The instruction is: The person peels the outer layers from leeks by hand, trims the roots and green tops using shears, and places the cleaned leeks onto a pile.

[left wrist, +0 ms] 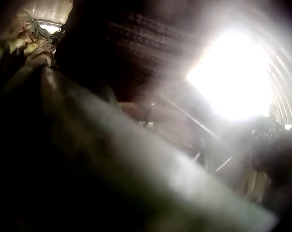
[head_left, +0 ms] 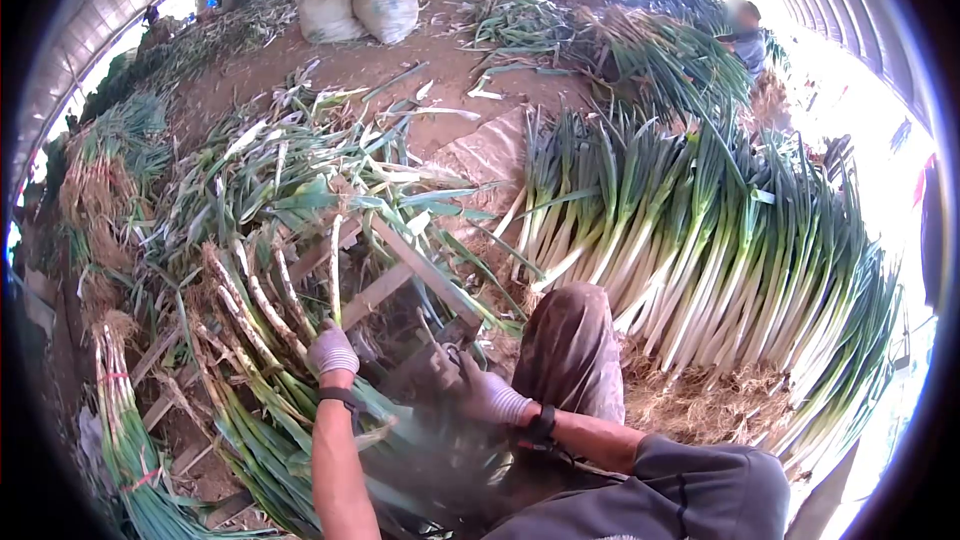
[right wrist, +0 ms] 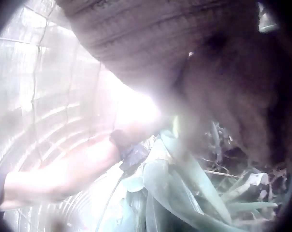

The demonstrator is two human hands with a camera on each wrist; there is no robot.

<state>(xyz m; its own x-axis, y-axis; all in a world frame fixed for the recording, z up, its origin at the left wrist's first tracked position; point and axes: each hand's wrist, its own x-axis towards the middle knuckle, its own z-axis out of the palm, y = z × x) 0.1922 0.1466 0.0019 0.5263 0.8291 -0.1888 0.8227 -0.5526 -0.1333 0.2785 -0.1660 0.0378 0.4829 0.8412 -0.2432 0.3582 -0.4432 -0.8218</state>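
In the head view my gloved left hand grips a long green onion, its white stem standing up past the fingers, root end uppermost. The green leaves trail down below that hand, over the forearm. To the right, in front of the bent knee, my gloved right hand holds a slim tool with a narrow end; blur keeps me from telling its kind. Several unpeeled green onions lean beside the left hand. A pale blurred stalk crosses the left wrist view. Loose green leaves show below the glove in the right wrist view.
Cleaned green onions lie in a wide row on the right, roots toward the knee. A wooden frame stands ahead among stripped leaves. Tied bundles lie at left. Full sacks sit behind, and another person is far right.
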